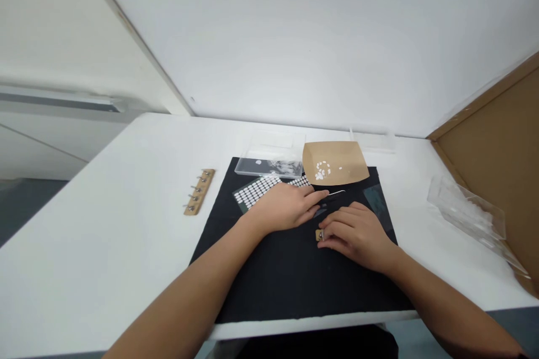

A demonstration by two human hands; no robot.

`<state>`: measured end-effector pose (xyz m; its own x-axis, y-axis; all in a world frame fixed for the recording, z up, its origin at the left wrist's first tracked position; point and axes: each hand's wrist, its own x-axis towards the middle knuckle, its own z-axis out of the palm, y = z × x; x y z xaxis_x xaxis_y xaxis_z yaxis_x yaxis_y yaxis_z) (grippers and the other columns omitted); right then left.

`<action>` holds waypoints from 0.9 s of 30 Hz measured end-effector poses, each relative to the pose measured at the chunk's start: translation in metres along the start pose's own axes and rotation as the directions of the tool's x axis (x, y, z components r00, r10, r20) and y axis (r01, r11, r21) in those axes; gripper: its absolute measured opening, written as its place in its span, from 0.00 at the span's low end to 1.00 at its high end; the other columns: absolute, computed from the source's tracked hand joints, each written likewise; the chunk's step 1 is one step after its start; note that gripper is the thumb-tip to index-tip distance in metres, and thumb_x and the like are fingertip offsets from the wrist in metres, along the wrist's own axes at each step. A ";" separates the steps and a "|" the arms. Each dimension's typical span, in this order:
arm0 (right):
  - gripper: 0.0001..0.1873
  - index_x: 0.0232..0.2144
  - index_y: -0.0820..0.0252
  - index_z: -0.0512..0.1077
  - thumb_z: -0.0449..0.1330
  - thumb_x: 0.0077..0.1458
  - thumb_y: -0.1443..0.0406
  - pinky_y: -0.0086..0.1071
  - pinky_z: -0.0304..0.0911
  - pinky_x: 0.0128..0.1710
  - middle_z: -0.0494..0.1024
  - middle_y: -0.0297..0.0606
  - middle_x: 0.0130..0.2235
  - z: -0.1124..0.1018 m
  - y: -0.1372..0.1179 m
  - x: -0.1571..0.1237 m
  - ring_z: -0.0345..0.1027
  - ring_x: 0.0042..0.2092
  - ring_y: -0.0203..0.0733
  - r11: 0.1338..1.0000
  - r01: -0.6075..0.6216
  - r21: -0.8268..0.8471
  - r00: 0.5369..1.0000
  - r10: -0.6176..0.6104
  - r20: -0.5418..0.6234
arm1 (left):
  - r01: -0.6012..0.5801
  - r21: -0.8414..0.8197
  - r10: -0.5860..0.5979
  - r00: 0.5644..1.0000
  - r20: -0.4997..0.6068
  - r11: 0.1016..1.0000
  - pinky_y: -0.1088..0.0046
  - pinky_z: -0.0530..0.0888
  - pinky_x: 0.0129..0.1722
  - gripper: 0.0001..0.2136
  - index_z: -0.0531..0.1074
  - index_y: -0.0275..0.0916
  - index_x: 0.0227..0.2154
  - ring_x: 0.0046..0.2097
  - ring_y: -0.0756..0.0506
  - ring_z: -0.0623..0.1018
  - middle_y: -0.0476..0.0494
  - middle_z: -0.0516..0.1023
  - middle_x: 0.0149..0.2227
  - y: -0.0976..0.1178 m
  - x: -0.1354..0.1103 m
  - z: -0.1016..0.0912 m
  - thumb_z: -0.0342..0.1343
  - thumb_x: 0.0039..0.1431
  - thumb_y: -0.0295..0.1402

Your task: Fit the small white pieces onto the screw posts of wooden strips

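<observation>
My right hand (357, 235) is closed, its fingertips pinching a small wooden block (318, 235) with a shiny metal part on it, low over the black mat (269, 286). My fingers cover most of that piece. My left hand (288, 205) lies palm down on the mat, fingers stretched to the right. Its index fingertip meets one end of a thin whitish stick-like tool (337, 192); whether they touch firmly cannot be told. Partly under this hand are dark sheets of white oval stickers (255, 192). Small dark items beside its thumb are too blurred to name.
Behind my hands stand a brown paper tray (349, 160) with white oval pieces and a clear plastic box (248, 167). A wooden strip with several metal pegs (199, 193) lies left. Clear plastic containers (467, 213) and a cardboard panel (501, 140) are at right.
</observation>
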<state>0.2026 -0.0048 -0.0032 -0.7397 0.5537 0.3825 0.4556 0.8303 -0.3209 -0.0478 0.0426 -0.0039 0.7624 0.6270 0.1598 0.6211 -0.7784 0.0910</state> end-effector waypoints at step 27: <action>0.11 0.38 0.56 0.75 0.65 0.71 0.57 0.38 0.54 0.40 0.86 0.34 0.41 0.006 0.003 -0.001 0.77 0.41 0.40 0.998 0.006 -0.061 1.000 -0.006 0.010 | -0.001 0.030 0.003 0.999 -0.045 1.000 0.69 0.75 0.29 0.20 0.73 0.40 0.64 0.35 0.42 0.85 0.39 0.86 0.46 0.000 -0.001 0.000 0.49 0.77 0.40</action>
<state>0.2020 -0.0029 -0.0097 -0.7473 0.5483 0.3752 0.4802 0.8361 -0.2654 -0.0483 0.0420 -0.0039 0.7551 0.6230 0.2039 0.6254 -0.7779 0.0610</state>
